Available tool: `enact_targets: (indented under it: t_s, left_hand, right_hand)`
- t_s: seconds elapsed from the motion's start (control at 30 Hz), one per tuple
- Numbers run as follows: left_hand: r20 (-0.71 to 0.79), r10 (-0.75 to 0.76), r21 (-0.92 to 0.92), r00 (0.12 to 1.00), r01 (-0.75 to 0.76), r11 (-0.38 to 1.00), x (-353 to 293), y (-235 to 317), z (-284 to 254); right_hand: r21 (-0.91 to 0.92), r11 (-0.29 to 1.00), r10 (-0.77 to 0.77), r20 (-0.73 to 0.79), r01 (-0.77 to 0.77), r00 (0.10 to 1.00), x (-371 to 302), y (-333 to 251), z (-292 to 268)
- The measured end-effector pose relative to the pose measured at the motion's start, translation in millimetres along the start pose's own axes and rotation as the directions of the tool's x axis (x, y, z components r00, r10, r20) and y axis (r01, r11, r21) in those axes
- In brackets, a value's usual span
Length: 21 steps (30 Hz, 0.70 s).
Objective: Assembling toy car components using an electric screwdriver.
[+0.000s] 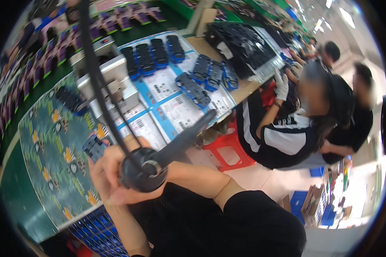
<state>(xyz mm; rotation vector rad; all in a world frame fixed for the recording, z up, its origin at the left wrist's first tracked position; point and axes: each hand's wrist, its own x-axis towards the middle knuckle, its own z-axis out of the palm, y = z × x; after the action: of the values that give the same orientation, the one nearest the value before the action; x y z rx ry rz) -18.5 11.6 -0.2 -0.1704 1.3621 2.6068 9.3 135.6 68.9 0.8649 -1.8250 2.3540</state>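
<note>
A small blue-and-black toy car (95, 147) is at my fingertips, over the near edge of the patterned mat. My left hand (100, 183) closes on it from below and the left. My right hand (114, 165) reaches in from the right with curled fingers, also against the car. A round black piece (138, 173) with a cord and a blurred black arm crosses in front, hiding much of the right hand and wrist. Beyond the hands stands a grey-white bench fixture (126, 93). Another dark blue toy car (69, 100) lies left of it.
Several toy cars (193, 89) lie on printed blue-and-white card sheets (161, 124). Behind runs a green surface with rows of purple parts (116, 20). A black plastic-lined tray (240, 47) sits farther right. A co-worker (287, 132) works there, near a red stool (229, 152).
</note>
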Motion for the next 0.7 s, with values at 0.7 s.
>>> enact_targets:
  t_s: [0.7]
  left_hand:
    - [-0.001,-0.051,-0.424,0.999,0.045,0.905,-7,7,-9]
  right_hand:
    - [0.115,0.993,-0.028,0.011,0.027,1.0,-8,-36,-21]
